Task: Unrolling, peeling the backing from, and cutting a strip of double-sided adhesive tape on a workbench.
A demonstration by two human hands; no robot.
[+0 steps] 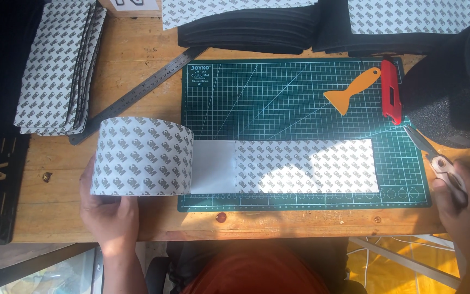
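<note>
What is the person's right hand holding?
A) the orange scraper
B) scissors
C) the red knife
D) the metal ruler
B: the right hand grips the white handles of the scissors at the mat's right edge, while the scraper, knife and ruler lie untouched.

On the counter (137,65) lie 1 green cutting mat (278,92), 1 wide roll of patterned adhesive sheet (142,156) at the mat's left edge, 1 steel ruler (137,95) to the far left of it, 1 orange scraper (352,90), 1 red utility knife (390,92) and 1 pair of scissors (436,158) at the right. 1 stack of patterned cut sheets (58,65) sits far left; 2 piles of black foam (251,30) lie along the far edge. 2 hands show: left hand (107,209), right hand (466,209).
</note>
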